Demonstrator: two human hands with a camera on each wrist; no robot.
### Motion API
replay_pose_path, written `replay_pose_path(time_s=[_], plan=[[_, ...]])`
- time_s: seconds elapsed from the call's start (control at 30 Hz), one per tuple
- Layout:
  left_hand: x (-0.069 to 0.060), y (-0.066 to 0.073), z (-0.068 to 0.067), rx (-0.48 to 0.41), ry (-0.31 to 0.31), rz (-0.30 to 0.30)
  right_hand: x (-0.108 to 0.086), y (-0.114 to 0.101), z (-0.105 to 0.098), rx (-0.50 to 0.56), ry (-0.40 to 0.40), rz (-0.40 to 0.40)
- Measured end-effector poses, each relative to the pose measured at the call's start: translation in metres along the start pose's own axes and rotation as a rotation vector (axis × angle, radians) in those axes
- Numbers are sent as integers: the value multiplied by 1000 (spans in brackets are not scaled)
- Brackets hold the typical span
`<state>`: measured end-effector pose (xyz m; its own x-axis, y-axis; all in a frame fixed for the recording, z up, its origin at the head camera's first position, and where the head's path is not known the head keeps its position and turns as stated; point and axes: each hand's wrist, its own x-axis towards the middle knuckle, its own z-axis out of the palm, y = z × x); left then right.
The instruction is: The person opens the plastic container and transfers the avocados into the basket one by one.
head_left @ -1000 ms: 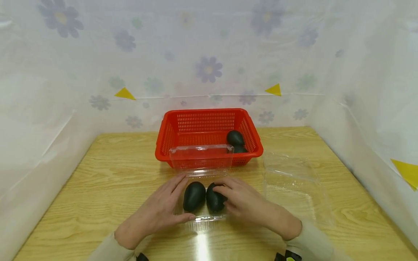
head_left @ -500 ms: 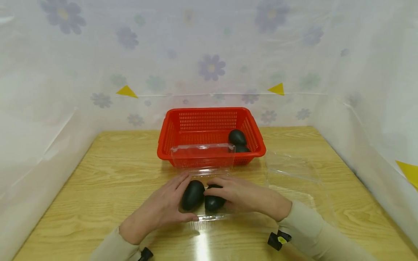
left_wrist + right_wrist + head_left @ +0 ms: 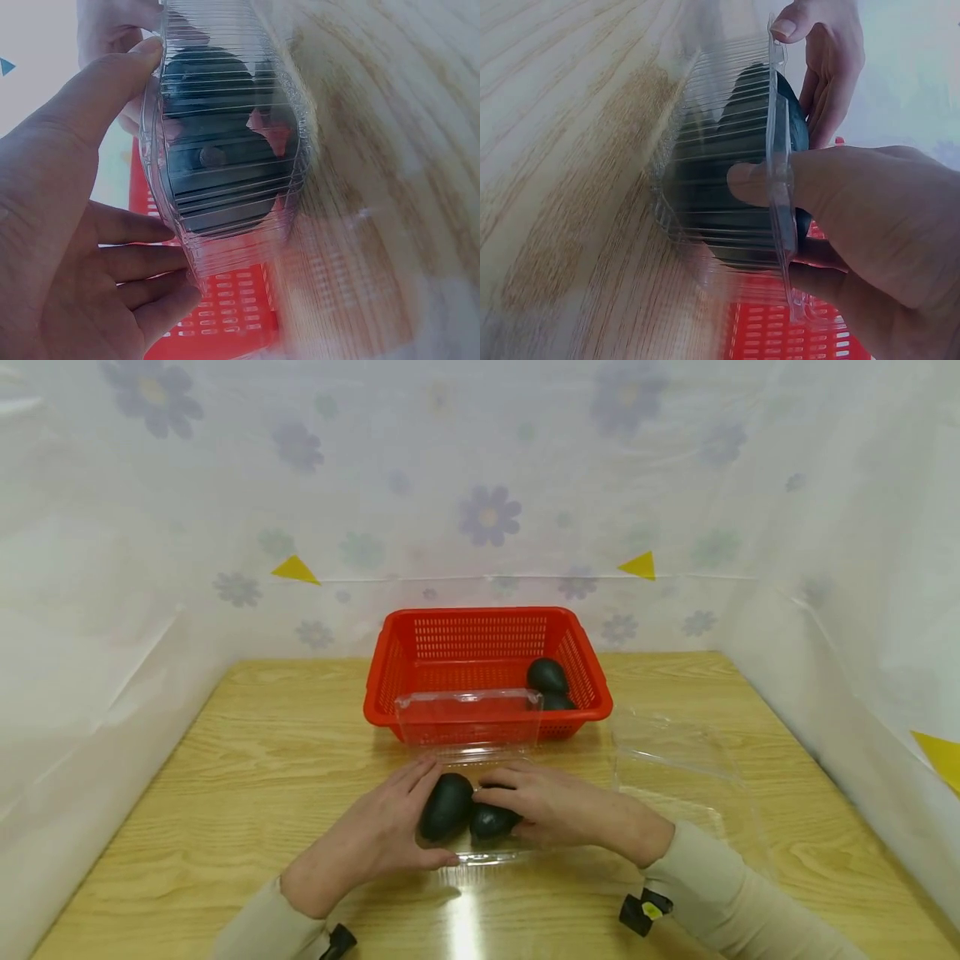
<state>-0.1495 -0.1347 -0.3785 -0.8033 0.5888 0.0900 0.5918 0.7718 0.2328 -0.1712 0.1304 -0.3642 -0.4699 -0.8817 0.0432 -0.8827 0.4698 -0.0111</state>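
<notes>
Two dark green avocados lie side by side in an open clear plastic clamshell container (image 3: 487, 860), whose lid (image 3: 468, 720) stands up at the back. My right hand (image 3: 551, 810) grips the right avocado (image 3: 491, 822), fingers over its top and thumb inside the container against it, as the right wrist view shows. Beside it, the left avocado (image 3: 447, 807) leans near my left hand (image 3: 375, 831). That hand holds the container's left end, with the thumb (image 3: 124, 75) on the near rim and the fingers at the far side.
A red plastic basket (image 3: 378, 685) stands behind the container, with two more avocados (image 3: 547, 677) in its right end. Another open clear container (image 3: 671, 785) lies on the wooden table (image 3: 247, 760) to the right. White flowered sheeting encloses the back and sides.
My right hand has shifted slightly left and closed further over the right avocado, which has turned a little in the container. The left hand keeps its place on the container.
</notes>
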Motion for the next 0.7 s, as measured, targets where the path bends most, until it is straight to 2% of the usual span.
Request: replay_pose_path(time_s=[0.43,0.7], plan=[[1,0,0,-1,-16,-14,-7,3,-12,44,22,31],[0,1,0,17,-1,-12,-13,4,-23,47,97,11]])
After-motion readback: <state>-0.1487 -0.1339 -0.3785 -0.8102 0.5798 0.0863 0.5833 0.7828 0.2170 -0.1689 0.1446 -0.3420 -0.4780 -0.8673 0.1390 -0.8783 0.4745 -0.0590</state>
